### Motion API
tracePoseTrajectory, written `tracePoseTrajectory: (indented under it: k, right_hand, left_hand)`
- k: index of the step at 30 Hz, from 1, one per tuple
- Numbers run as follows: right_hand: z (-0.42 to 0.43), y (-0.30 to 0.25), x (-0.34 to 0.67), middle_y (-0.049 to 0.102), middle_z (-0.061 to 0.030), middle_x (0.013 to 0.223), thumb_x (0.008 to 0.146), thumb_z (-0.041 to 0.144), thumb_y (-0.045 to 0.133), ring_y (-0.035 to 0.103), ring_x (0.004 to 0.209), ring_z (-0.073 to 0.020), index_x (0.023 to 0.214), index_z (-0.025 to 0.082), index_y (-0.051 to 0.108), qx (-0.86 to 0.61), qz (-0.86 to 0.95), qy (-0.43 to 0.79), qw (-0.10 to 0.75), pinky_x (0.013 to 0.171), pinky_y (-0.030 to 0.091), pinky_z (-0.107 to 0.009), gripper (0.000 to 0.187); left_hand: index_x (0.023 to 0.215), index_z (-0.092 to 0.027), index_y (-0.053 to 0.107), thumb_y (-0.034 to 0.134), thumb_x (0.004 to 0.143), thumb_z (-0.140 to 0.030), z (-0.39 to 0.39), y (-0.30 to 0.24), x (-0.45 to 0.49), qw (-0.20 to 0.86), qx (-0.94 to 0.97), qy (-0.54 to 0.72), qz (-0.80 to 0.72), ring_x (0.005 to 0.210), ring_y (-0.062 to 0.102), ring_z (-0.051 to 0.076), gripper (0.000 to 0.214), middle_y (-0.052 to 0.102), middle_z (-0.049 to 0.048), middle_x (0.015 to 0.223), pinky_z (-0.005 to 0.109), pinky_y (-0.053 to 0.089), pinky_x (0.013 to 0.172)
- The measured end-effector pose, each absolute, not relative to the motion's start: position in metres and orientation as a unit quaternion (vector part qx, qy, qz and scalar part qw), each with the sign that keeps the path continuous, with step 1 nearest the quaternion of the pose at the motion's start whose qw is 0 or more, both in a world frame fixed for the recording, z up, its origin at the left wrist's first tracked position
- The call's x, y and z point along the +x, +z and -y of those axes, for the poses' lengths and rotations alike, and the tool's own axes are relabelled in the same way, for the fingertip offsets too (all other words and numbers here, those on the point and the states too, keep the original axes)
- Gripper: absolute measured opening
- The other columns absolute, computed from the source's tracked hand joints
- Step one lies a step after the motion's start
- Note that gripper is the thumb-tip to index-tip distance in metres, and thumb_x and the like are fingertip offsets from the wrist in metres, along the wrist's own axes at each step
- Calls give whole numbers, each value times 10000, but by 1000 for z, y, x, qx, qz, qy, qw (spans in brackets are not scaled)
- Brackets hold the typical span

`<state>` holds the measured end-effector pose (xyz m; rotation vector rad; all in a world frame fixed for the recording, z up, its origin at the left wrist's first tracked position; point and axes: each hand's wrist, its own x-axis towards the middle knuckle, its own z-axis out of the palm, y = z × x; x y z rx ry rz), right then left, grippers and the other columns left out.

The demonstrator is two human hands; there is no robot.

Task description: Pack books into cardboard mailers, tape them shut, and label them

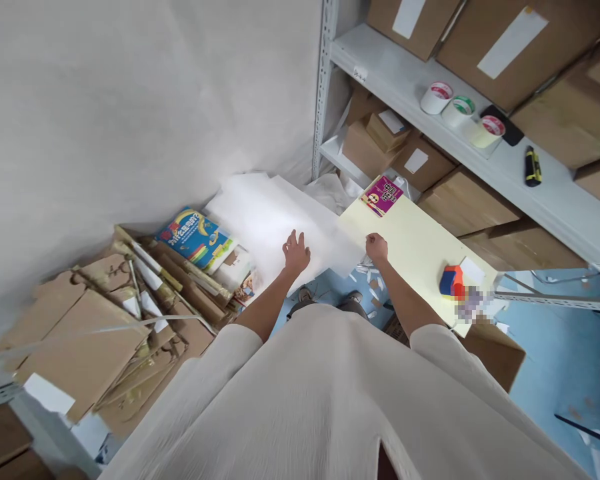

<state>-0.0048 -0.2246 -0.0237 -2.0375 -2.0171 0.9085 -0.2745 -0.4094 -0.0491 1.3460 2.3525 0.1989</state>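
Observation:
A large white, thin sheet (260, 207) spreads in front of me, partly see-through toward its right end. Over it my left hand (297, 255) is open, fingers apart, on or just above the surface. My right hand (377, 247) is closed at the sheet's right edge and pinches it there; the fingertips are partly hidden. Beyond that hand, a purple book (383, 195) lies at the far end of a pale yellow tabletop (420, 243).
Flattened cardboard (90, 340) and a blue picture book (197, 237) are piled on the left. Right, a metal shelf (400, 87) holds boxes, tape rolls (459, 110) and a yellow-black cutter (533, 167). A red-and-blue object (451, 282) sits on the table; scraps litter the blue floor (555, 360).

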Motion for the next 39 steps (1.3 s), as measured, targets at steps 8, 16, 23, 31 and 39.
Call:
tracePoseTrajectory:
  k: [8, 16, 23, 31, 39]
  right_hand:
    - [175, -9, 98, 896, -142, 1318, 988, 179, 586, 799, 1255, -324, 1150, 243, 864, -710, 628, 297, 115, 1074, 611, -403, 328]
    - [132, -14, 198, 903, -134, 1301, 990, 154, 562, 816, 1245, -308, 1153, 234, 873, -725, 603, 312, 112, 1098, 618, -399, 361]
    - [103, -41, 258, 898, -128, 1312, 1020, 143, 584, 808, 1250, -306, 1164, 239, 867, -739, 579, 334, 86, 1117, 612, -399, 331]
    - [90, -58, 300, 885, -125, 1314, 1019, 160, 576, 789, 1264, -323, 1209, 254, 850, -748, 553, 361, 67, 1109, 624, -421, 347]
    - [99, -59, 301, 616, -215, 1683, 1032, 206, 569, 590, 1524, -442, 1501, 233, 744, -735, 606, 293, 80, 1295, 490, -662, 501]
  left_hand:
    - [1867, -152, 426, 492, 1168, -313, 319, -44, -205, 249, 580, 76, -772, 1848, 319, 416, 721, 267, 254, 2002, 625, 309, 1475]
    - [1873, -155, 413, 529, 1163, -292, 224, -46, -122, 277, 629, 40, -725, 1854, 304, 407, 732, 221, 234, 2020, 601, 319, 1483]
    - [1891, -134, 388, 536, 1158, -282, 193, -77, -71, 344, 617, -56, -706, 1864, 289, 407, 762, 194, 236, 2027, 575, 305, 1495]
    - [1948, -175, 271, 548, 1155, -335, 185, -99, -42, 324, 580, -108, -740, 1902, 145, 424, 855, 85, 212, 2049, 648, 220, 1515]
    - [1955, -192, 228, 639, 1054, -274, 183, -101, -46, 327, 605, -136, -713, 1906, 105, 426, 994, 84, 234, 2040, 691, 218, 1502]
